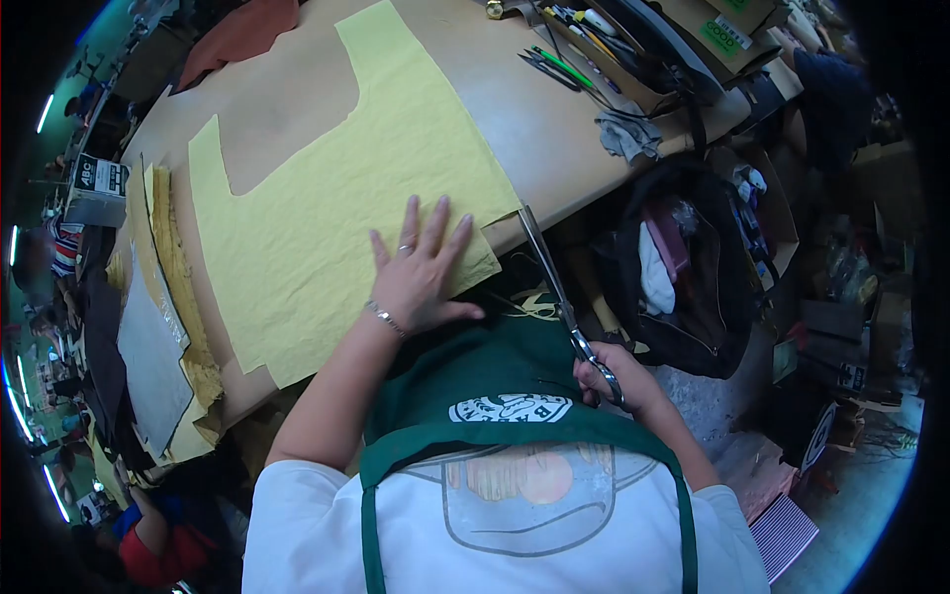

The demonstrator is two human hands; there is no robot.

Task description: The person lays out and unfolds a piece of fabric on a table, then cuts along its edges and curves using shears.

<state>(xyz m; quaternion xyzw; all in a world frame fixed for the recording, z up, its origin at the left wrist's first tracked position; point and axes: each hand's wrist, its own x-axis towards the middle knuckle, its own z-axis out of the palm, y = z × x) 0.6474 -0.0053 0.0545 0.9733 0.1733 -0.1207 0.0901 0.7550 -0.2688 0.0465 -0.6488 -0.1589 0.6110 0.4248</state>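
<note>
A large yellow sheet of cloth or leather lies over the near part of the table, with a wide notch in its far side. My left hand rests flat on it, fingers spread, near its front right edge. Long metal scissors are in my right hand, whose fingers are wrapped round the handles. Their blades point away from me and the tip is beside the sheet's right edge, by a small step in its outline. I cannot tell whether the tip touches the sheet.
The tan table ends just in front of my green apron. Stacked sheets overhang its left side. Pens and a grey rag lie at the right. Below stands an open black bag. Another person is at lower left.
</note>
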